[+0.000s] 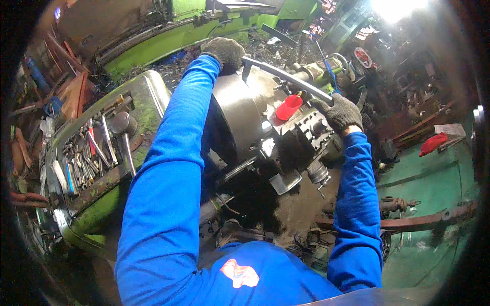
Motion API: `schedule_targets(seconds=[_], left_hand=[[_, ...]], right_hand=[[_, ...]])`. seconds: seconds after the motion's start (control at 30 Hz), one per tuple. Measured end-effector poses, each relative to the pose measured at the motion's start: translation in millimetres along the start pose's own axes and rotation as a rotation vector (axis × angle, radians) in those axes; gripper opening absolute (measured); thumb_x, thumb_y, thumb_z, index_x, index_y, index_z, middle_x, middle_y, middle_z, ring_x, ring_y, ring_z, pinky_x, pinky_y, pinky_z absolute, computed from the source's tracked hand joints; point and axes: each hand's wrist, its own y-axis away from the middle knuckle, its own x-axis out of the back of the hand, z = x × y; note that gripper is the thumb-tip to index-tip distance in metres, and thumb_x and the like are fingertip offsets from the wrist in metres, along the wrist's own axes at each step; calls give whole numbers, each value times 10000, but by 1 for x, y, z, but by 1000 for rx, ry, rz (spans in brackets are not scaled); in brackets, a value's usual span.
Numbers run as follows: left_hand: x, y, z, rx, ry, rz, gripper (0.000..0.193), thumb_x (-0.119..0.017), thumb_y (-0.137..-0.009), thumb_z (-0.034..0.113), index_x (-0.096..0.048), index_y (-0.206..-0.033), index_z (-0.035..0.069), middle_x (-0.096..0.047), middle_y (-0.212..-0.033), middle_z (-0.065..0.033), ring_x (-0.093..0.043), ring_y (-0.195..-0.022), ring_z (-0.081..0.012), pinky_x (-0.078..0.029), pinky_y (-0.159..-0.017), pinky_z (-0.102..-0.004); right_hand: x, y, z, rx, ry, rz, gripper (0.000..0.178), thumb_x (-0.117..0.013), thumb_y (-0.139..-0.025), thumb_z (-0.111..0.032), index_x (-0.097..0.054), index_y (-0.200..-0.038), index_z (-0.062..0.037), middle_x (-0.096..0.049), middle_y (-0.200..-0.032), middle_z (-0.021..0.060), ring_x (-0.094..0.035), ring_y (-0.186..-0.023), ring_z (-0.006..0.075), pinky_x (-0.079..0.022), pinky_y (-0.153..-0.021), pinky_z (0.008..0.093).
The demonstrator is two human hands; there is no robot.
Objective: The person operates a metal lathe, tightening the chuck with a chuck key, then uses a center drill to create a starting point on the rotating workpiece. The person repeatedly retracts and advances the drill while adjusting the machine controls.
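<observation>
Both my hands wear grey knit work gloves. My right hand (pixel 343 113) is closed round the near right end of a long metal bar wrench (pixel 286 77). The wrench's bent far end points down at the top of a large round lathe chuck (pixel 237 104). Beside that bent end, my left hand (pixel 224 53) lies at the chuck's upper far edge; its fingers are mostly hidden, so its grip does not show. Below the bar, a red plastic cup (pixel 289 107) is tilted on the tool post (pixel 311 127).
On the left, the green headstock (pixel 148 102) carries a tray of loose wrenches and small tools (pixel 87 158). Metal shavings (pixel 260 46) lie behind the chuck. A red cloth (pixel 433 144) rests on the green surface at right. A bright lamp (pixel 398 7) shines at upper right.
</observation>
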Motion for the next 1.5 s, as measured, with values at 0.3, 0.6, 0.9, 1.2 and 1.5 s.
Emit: schedule_targets(seconds=[0.3, 0.6, 0.9, 1.2, 1.5], left_hand=[[-11, -6, 6, -14, -20, 87, 251, -686, -755, 336, -798, -883, 152, -768, -927, -167, -751, -928, -352, -588, -835, -478], [48, 11, 45, 243, -85, 152, 298, -621, -844, 386, -793, -895, 147, -755, -910, -149, -732, -897, -378, -576, -783, -529], [45, 9, 83, 584, -150, -6, 331, -615, -861, 419, -782, -935, 143, -753, -930, -164, -722, -907, -391, -559, -786, -540], [7, 7, 72, 643, -135, -106, 288, -569, -911, 378, -778, -1095, 304, -756, -1031, -103, -711, -978, -361, -557, -843, -525], [7, -9, 46, 342, -160, -27, 408, -537, -995, 455, -749, -846, 139, -719, -894, -138, -703, -872, -371, -549, -757, -522]], right_hand=[[1, -13, 19, 53, 57, -73, 560, -644, -907, -661, -714, -1189, -182, -741, -1111, 187, -698, -1052, 413, -547, -897, 522], [-10, -147, 81, 566, -113, 326, 195, -730, -917, -295, -634, -927, -126, -689, -850, 163, -681, -834, 410, -510, -692, 504], [-54, -264, 61, 831, -251, 258, 460, -726, -889, -543, -673, -920, -88, -697, -858, 204, -684, -866, 442, -526, -743, 541], [-63, -279, 48, 870, -209, 160, 459, -730, -881, -555, -700, -940, -101, -708, -886, 202, -691, -864, 432, -529, -753, 539], [-24, -194, 104, 867, -450, -302, 498, -864, -798, -333, -678, -1185, -79, -726, -979, 166, -702, -940, 382, -564, -832, 455]])
